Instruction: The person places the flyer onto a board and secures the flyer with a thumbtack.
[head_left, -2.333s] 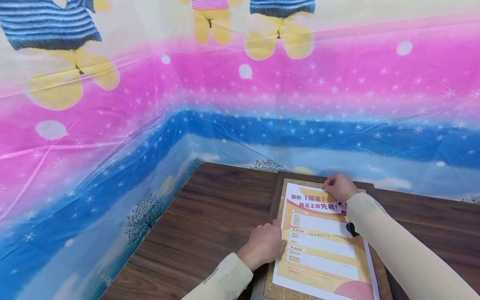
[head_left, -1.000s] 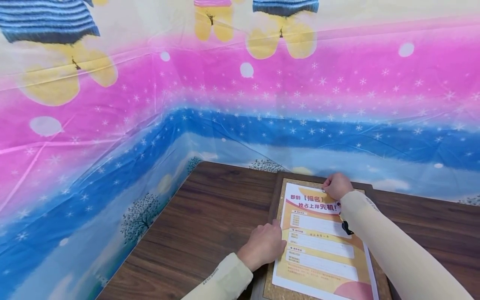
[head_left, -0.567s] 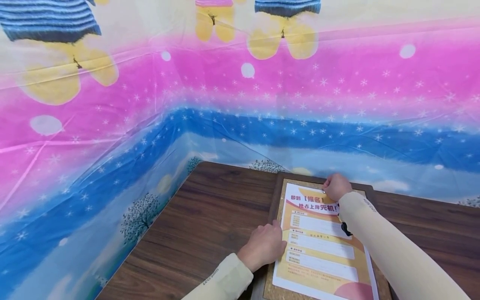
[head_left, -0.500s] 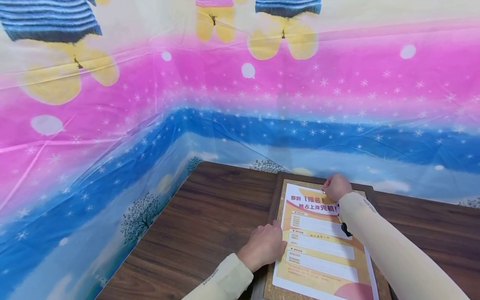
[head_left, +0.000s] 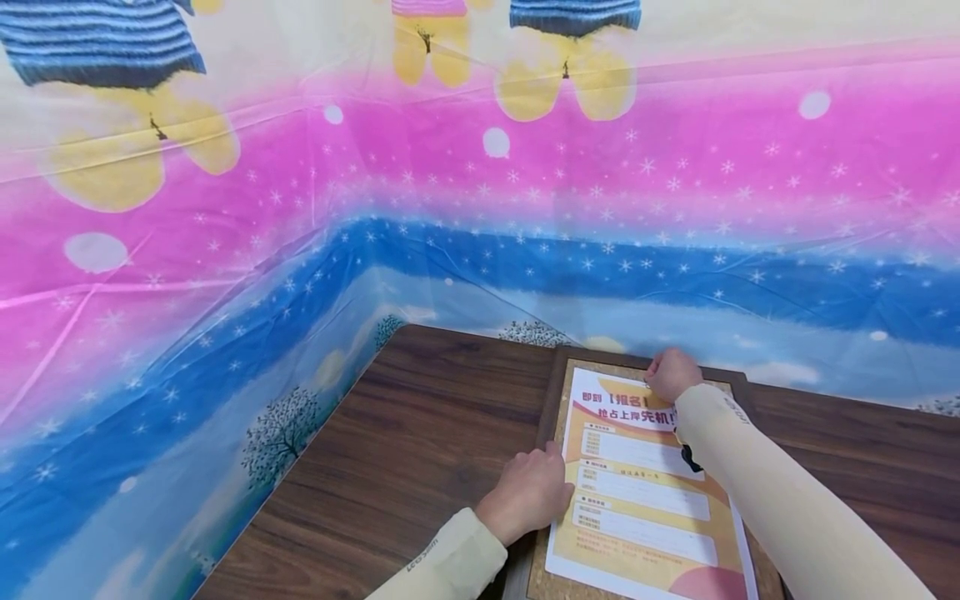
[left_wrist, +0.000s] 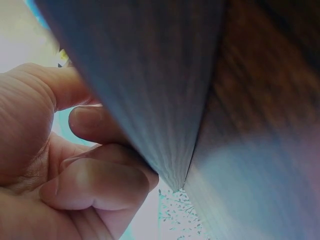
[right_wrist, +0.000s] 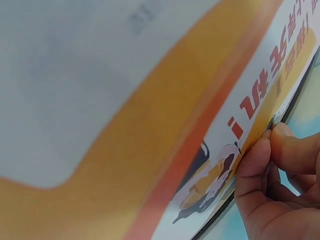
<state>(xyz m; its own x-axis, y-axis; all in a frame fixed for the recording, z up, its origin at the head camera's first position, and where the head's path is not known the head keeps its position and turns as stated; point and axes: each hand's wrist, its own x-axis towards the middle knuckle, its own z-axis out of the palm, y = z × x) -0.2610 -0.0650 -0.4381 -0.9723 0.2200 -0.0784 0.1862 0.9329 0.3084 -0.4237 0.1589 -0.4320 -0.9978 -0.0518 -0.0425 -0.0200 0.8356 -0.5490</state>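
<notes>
A cork board (head_left: 545, 579) in a dark wooden frame lies on the table, with a printed yellow and white poster (head_left: 637, 533) on it. My left hand (head_left: 525, 492) grips the frame's left side, its fingers bent at the wooden edge (left_wrist: 145, 75) in the left wrist view. At the poster's top edge, my right hand (head_left: 675, 373) pinches a small shiny pushpin (right_wrist: 273, 121) between thumb and forefinger. The fingertips hide most of the pin. The right forearm passes over the poster's right side.
The dark wood-grain table (head_left: 420, 417) extends to both sides of the board. Directly behind it hangs a printed pink and blue cloth (head_left: 450, 208), which also runs down along the table's left edge.
My right hand and wrist have shifted slightly left since the earliest frame, with the fingertips staying at the poster's top edge. The left hand and board hold their places.
</notes>
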